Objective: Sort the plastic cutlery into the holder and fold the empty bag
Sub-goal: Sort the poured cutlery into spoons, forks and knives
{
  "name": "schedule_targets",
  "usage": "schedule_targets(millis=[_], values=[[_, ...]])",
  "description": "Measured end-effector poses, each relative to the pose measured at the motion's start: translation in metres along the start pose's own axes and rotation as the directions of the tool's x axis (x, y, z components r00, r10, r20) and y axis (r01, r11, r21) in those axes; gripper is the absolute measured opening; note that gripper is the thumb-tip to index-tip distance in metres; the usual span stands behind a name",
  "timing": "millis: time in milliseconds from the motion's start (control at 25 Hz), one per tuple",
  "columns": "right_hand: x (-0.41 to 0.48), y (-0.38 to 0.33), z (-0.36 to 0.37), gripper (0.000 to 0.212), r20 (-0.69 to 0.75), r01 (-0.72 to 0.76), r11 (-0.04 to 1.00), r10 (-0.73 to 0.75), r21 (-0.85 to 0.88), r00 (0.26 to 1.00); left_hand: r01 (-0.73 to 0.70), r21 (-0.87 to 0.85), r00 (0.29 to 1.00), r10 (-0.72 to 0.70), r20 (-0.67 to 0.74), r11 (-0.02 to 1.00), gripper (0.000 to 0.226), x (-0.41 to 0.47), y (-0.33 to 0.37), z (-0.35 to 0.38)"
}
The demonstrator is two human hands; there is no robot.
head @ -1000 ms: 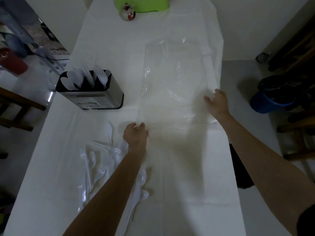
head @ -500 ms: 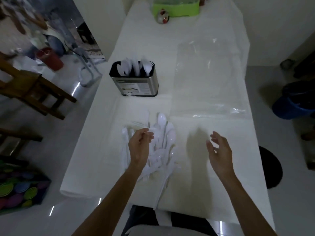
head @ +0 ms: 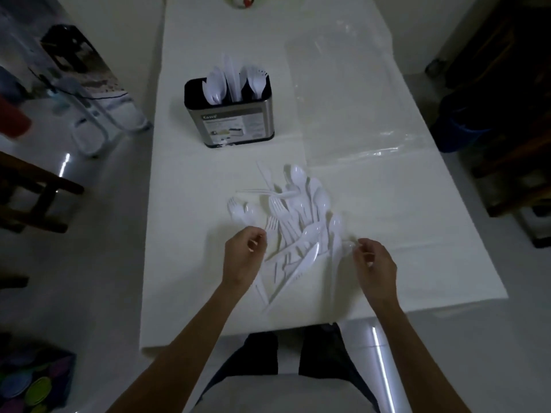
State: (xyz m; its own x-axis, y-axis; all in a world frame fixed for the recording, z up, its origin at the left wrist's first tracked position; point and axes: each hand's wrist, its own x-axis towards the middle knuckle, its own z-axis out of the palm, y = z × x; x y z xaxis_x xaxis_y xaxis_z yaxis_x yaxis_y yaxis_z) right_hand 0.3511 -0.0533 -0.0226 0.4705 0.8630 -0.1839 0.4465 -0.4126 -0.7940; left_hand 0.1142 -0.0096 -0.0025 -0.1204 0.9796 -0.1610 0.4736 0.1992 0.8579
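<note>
A pile of white plastic cutlery (head: 298,225), spoons, forks and knives, lies on the white table (head: 417,222) in front of me. Behind it to the left stands the metal holder (head: 229,117) with several white pieces upright in it. The empty clear bag (head: 351,99) lies flat at the back right. My left hand (head: 243,259) hovers at the pile's left edge with curled fingers; whether it holds a piece is unclear. My right hand (head: 374,262) pinches a white plastic piece (head: 346,245) at the pile's right edge.
The table's front edge runs just behind my wrists. A small red and white ball (head: 243,0) sits at the far end. A blue bucket (head: 456,126) stands on the floor to the right, a wooden chair (head: 32,198) to the left, and a box of coloured lids (head: 29,380) at the lower left.
Both hands have let go of the bag, which now lies flat, and drawn back to the cutlery pile. The right hand has closed in on the pile's right edge.
</note>
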Motion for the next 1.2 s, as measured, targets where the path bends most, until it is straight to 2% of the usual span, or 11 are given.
schedule_targets(millis=[160, 280, 400, 560, 680, 800, 880, 920, 1000, 1080, 1200], values=[[0.008, -0.009, 0.012, 0.025, -0.005, -0.074, 0.994, 0.073, -0.076, 0.997, -0.203, 0.160, 0.951, 0.156, 0.267, 0.966, 0.009, 0.010, 0.013, 0.019], [0.023, -0.018, 0.021, 0.025, 0.008, -0.060, 0.983, 0.062, -0.172, 0.998, -0.368, 0.274, 0.890, 0.252, 0.380, 0.889, 0.022, 0.027, 0.030, 0.041], [0.042, -0.027, 0.027, 0.028, 0.045, -0.112, 0.959, 0.128, -0.262, 0.991, -0.458, 0.429, 0.846, 0.232, 0.481, 0.779, 0.034, 0.042, 0.031, 0.055], [0.058, -0.034, 0.036, 0.027, 0.064, -0.147, 0.940, 0.175, -0.306, 0.983, -0.441, 0.430, 0.866, 0.247, 0.435, 0.788, 0.024, 0.049, 0.027, 0.061], [0.071, -0.039, 0.038, 0.025, 0.025, -0.161, 0.950, 0.174, -0.267, 0.984, -0.414, 0.339, 0.896, 0.313, 0.315, 0.845, 0.012, 0.052, 0.031, 0.059], [0.086, -0.049, 0.039, 0.024, -0.032, -0.172, 0.979, 0.170, -0.110, 0.985, -0.307, 0.099, 0.943, 0.289, 0.164, 0.947, 0.013, 0.057, 0.037, 0.047], [0.094, -0.055, 0.040, 0.022, -0.042, -0.159, 0.987, 0.158, -0.012, 0.986, -0.232, -0.036, 0.966, 0.235, 0.107, 0.972, 0.020, 0.065, 0.043, 0.037], [0.095, -0.059, 0.040, 0.020, -0.044, -0.150, 0.988, 0.151, 0.037, 0.988, -0.209, -0.007, 0.975, 0.209, 0.079, 0.978, 0.026, 0.072, 0.044, 0.033], [0.100, -0.066, 0.041, 0.019, -0.068, -0.105, 0.989, 0.112, 0.104, 0.991, -0.181, 0.181, 0.983, 0.176, 0.044, 0.967, 0.030, 0.089, 0.044, 0.025], [0.105, -0.068, 0.042, 0.022, -0.070, -0.083, 0.993, 0.090, 0.089, 0.994, -0.223, 0.306, 0.975, 0.204, 0.091, 0.926, 0.028, 0.108, 0.041, 0.019], [0.106, -0.065, 0.042, 0.025, 0.012, -0.112, 0.993, 0.112, -0.042, 0.994, -0.338, 0.305, 0.914, 0.233, 0.331, 0.890, 0.029, 0.138, 0.038, 0.013]])
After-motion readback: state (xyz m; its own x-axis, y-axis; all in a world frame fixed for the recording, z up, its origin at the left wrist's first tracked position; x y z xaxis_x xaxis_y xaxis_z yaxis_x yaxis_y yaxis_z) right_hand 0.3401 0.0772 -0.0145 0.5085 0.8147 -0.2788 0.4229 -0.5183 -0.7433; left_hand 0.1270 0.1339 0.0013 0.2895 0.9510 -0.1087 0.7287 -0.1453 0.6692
